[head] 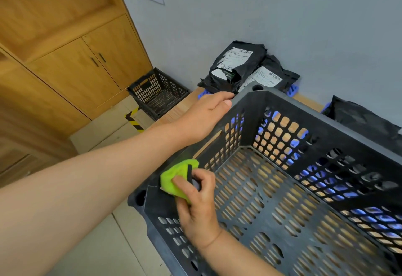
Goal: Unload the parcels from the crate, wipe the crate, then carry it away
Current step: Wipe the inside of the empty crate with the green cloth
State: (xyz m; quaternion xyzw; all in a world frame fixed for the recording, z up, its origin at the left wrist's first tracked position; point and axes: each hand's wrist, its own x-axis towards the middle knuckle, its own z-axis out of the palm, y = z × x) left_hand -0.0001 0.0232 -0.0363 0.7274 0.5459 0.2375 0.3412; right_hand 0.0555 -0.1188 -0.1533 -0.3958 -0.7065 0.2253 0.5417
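A large black slotted crate (304,110) fills the lower right, with nothing inside it. My left hand (202,116) grips the crate's left rim, thumb on the inner side. My right hand (195,206) holds a bright green cloth (176,180) folded over the rim near the front left corner. Two black parcels (237,66) with white labels lie stacked against the wall behind the crate. Another black parcel (361,119) lies at the right, behind the crate's far wall.
A smaller black crate (156,92) stands on the floor by the wooden cabinet (87,66). Yellow-black tape (133,121) marks the floor near it. The grey wall (282,14) is close behind the wooden surface under the parcels.
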